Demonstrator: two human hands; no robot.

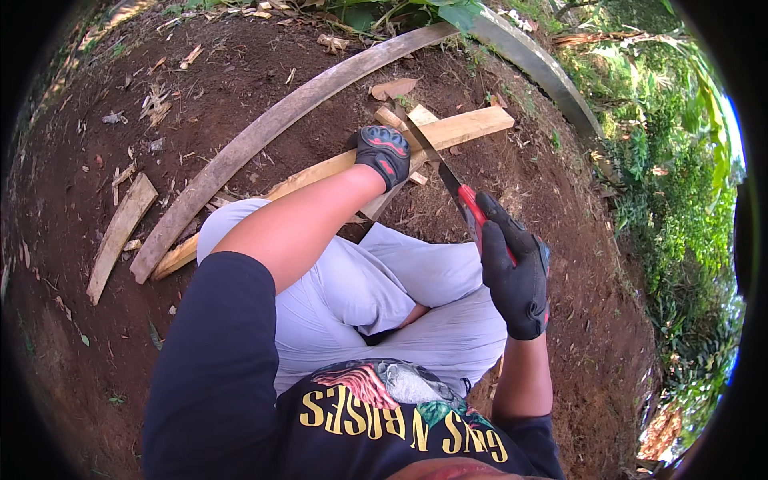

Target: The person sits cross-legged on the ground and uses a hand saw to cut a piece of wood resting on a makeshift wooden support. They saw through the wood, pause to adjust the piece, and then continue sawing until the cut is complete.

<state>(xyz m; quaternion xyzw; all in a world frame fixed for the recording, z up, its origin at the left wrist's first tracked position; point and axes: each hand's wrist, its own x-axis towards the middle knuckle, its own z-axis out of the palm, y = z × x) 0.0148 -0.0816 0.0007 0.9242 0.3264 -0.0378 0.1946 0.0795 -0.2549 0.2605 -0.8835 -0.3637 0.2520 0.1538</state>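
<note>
My left hand [383,154], in a black and red glove, is closed over a pale wooden beam [468,126] and presses it from above. The beam runs from beside my left leg up to the right. In my right hand [516,268], also gloved, is the red handle of a hand saw [448,177]. Its blade lies across the beam just right of my left hand, pointing up and to the left. Whether the teeth have cut into the wood is too small to tell. Shorter wood pieces [390,119] show beneath and beyond the beam.
A long weathered board [240,152] lies across the soil beyond the beam. A short plank [122,236] rests at the far left. Wood chips and a dry brown leaf [394,89] litter the brown soil. Behind stands a grey edging board [536,68], with green plants [680,208] along the right.
</note>
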